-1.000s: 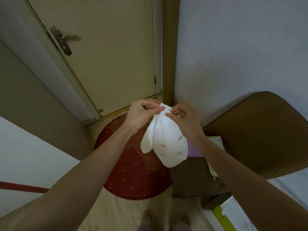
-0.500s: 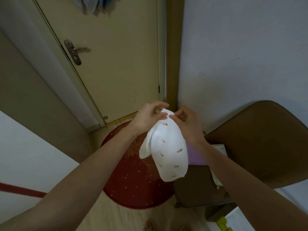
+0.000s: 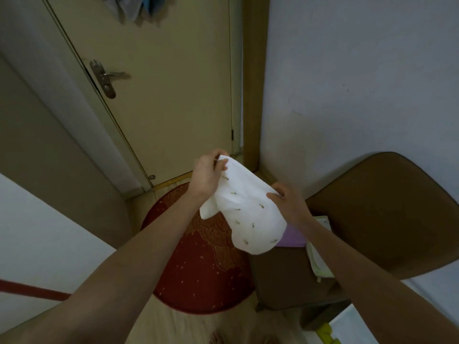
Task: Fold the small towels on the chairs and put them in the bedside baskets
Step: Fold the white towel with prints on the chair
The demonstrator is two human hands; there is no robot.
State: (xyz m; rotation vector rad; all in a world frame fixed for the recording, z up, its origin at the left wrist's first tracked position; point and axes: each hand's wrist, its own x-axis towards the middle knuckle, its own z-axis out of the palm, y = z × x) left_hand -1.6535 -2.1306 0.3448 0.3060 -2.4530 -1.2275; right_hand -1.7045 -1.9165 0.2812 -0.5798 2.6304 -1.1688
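A small white towel with tiny printed marks hangs in the air in front of me. My left hand pinches its top corner. My right hand grips its right edge, lower down. The towel droops between them above the front of a brown chair. On the chair seat lie a purple towel and a pale green-edged towel, both partly hidden by my right arm. No basket is in view.
A round red rug covers the floor below my hands. A closed cream door with a metal handle stands ahead, clothes hanging at its top. A white wall runs behind the chair. A yellow-green object shows at bottom right.
My hands, close together at the towel's top before, have drawn apart. The right hand slid down and to the right along the towel's edge. The view has tilted upward slightly.
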